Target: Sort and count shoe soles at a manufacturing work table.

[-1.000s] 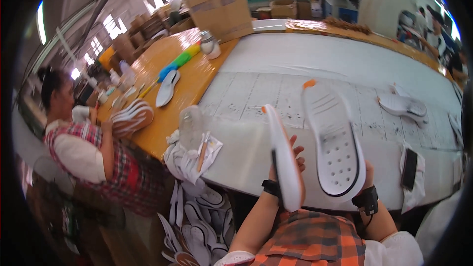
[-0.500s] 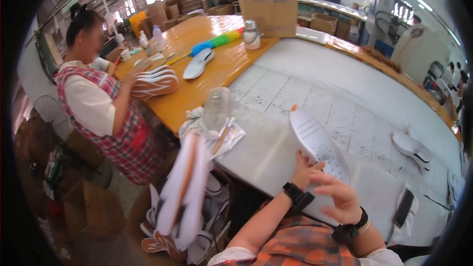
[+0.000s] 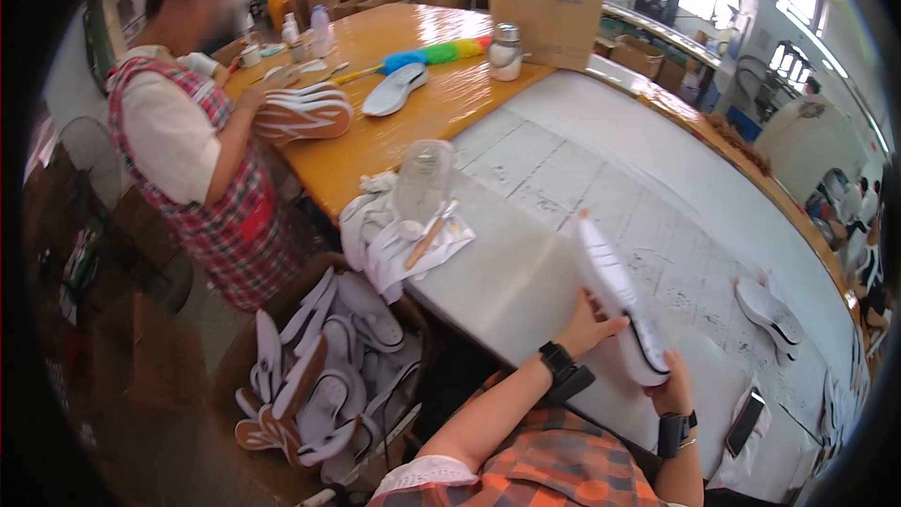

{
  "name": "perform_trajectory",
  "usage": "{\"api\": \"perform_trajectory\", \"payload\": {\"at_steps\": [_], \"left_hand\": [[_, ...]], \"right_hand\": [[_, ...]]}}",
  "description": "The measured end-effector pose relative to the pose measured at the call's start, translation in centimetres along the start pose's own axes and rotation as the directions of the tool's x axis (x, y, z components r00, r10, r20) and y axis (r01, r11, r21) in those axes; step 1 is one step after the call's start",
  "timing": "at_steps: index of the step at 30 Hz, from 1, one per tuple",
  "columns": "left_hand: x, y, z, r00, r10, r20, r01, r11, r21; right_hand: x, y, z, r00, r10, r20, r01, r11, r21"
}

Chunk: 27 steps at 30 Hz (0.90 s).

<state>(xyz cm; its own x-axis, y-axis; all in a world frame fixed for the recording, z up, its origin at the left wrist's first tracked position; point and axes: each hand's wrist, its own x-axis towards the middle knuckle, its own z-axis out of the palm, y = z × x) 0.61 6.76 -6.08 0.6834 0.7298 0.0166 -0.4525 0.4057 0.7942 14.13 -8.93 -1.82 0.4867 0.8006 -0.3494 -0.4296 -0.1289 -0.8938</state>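
- At the near edge of the white worktable (image 3: 563,263), seen from the head camera, I am holding a white shoe sole (image 3: 615,305) on edge between both hands, its toe pointing up and away from me.
- My left hand (image 3: 584,327) is pinching the sole's mid-length, fingers curled onto it; my right hand (image 3: 669,392) is cupping the heel end from below, fingers closed around it.
- I am judging the sole as light and somewhat bendy, a thin moulded piece, not fragile; its smooth face is looking slippery, so the rims at heel and waist are seeming the surest places to hold.
- Just to my left, a clear plastic bottle (image 3: 422,178) is standing on crumpled white rags (image 3: 385,235) with a wooden-handled brush (image 3: 427,237), near enough to be knocked by a swinging toe.
- Below the table edge, a box of loose soles (image 3: 324,380) is sitting beside my knee.
- Farther right, a pair of soles (image 3: 770,312) and a dark phone (image 3: 746,422) are lying on the table.
- Across the orange bench (image 3: 422,103), a co-worker in a plaid apron (image 3: 202,150) is handling a stack of striped soles (image 3: 302,115), well apart from me.
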Motion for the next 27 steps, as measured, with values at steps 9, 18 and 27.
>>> {"api": "perform_trajectory", "payload": {"at_steps": [9,18,27], "left_hand": [[1.4,-6.1,-4.1,0.983,-0.067,0.173,0.172,0.680,-0.713],[1.0,-0.1,-1.3,0.971,-0.237,-0.024,0.188,0.826,-0.531],[1.4,0.1,-3.0,0.951,-0.310,0.016,0.272,0.807,-0.525]], "right_hand": [[-4.0,-3.2,8.7,0.711,-0.514,0.480,0.690,0.643,-0.333],[-2.3,-4.6,8.7,0.820,-0.401,0.408,0.523,0.814,-0.253],[8.3,2.8,-0.7,0.845,-0.518,-0.129,0.414,0.789,-0.454]]}}
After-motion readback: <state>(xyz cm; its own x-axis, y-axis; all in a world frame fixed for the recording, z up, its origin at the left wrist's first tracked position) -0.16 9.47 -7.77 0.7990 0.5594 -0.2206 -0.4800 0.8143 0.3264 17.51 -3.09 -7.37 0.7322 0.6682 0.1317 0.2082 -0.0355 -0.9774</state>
